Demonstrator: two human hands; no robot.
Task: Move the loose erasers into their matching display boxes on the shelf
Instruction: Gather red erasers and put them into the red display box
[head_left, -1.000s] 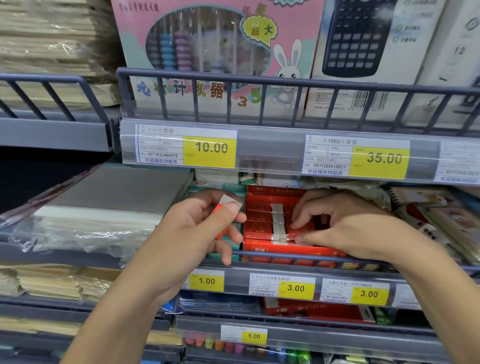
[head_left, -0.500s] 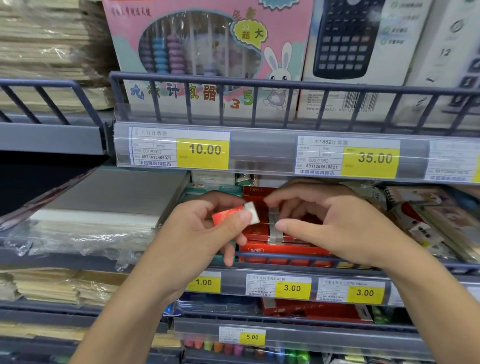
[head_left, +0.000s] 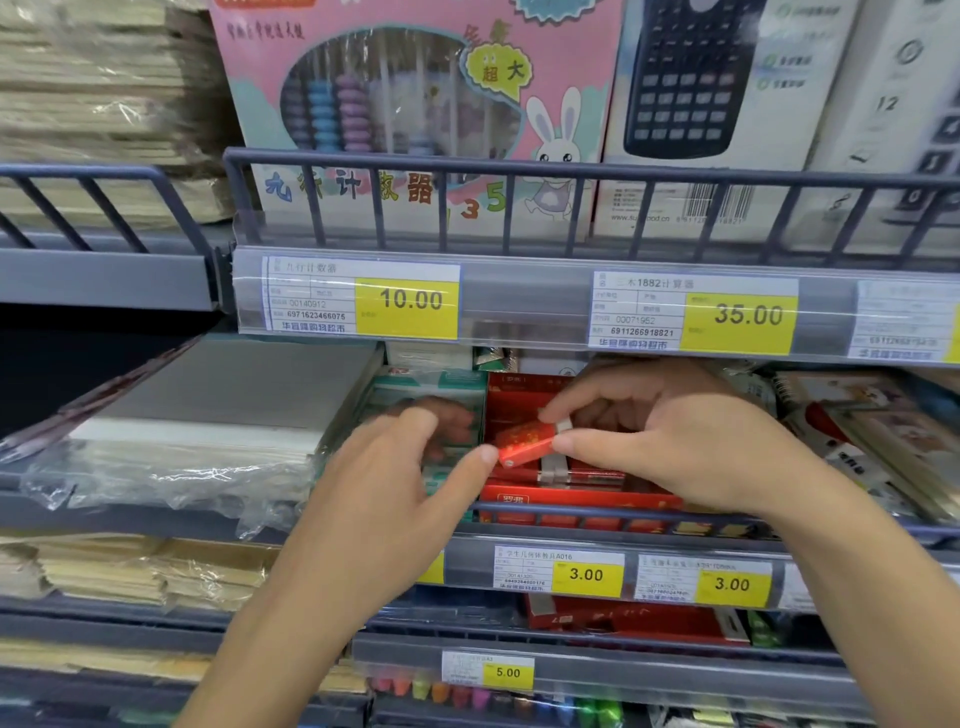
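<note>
Red-sleeved eraser (head_left: 525, 441) pinched over the red display box (head_left: 571, 501)

The right hand (head_left: 680, 436) pinches it by its white end between thumb and forefinger; its long axis tilts, red end down-left near the left hand (head_left: 395, 493), whose fingers are loose, holding nothing. Rows of red erasers fill the box.

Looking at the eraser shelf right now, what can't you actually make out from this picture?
- Left hand: motion-blurred in the head view, so whether its fingertips touch the red eraser is unclear.
- Red display box: the right hand covers most of its inside, so free slots cannot be counted.
- Green box: blurred and partly behind the left hand; its contents are unreadable.
- Small print on the price labels: too small.
</note>
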